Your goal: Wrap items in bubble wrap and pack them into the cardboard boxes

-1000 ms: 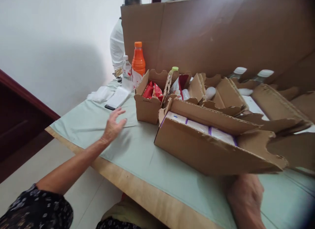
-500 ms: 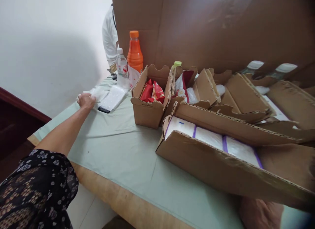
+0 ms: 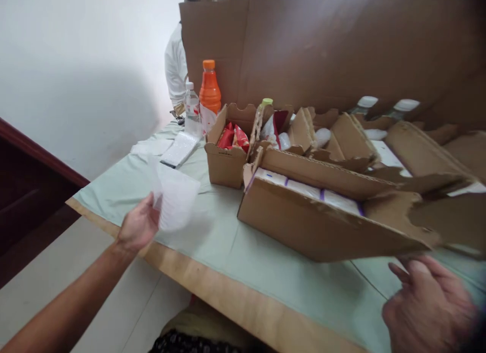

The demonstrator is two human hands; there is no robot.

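Between the thumb and fingers of my left hand [image 3: 139,225] is a thin, translucent white bag [image 3: 177,199], looking like bubble wrap, held up over the near left of the table. My right hand [image 3: 429,305] is blurred at the lower right, close against the near right corner of a long cardboard box [image 3: 296,219]; its fingertips are partly hidden there, so its grip is unclear. Inside that box lies a row of white packs with purple bands [image 3: 304,187]. More flat white bags [image 3: 152,146] and a bubble-wrap pouch with a dark edge [image 3: 180,148] lie at the far left.
Behind the long box stand several cardboard bins, one with red snack packets [image 3: 233,136]. An orange bottle [image 3: 210,92] and a clear water bottle [image 3: 192,102] stand at the back left. A tall cardboard panel [image 3: 304,49] closes off the back. Beyond it, a person's white sleeve [image 3: 176,64] shows.
My left hand has come back toward me from the far left bags, lifting one bag. My right hand has risen into fuller view beside the box, whose right end now shows.
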